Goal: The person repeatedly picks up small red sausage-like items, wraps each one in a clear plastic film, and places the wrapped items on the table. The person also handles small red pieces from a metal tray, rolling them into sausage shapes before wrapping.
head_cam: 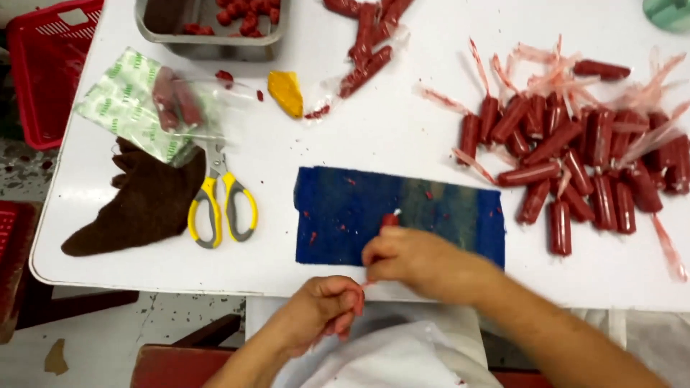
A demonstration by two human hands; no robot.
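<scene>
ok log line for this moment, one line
right hand: grip on red wrapped stick over blue cloth | left hand: closed on wrapper end | pile of red sticks to the right | scissors idle

food-packing workshop: sausage pile (575,165), metal tray (208,39).

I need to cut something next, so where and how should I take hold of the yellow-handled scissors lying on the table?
Take the scissors by the two yellow-and-grey handle loops, which point toward the table's near edge, so come from the near side. The blades point away and their tips lie under the clear bag; draw them back toward you rather than lifting straight up. The brown cloth sits close on their left.
</scene>
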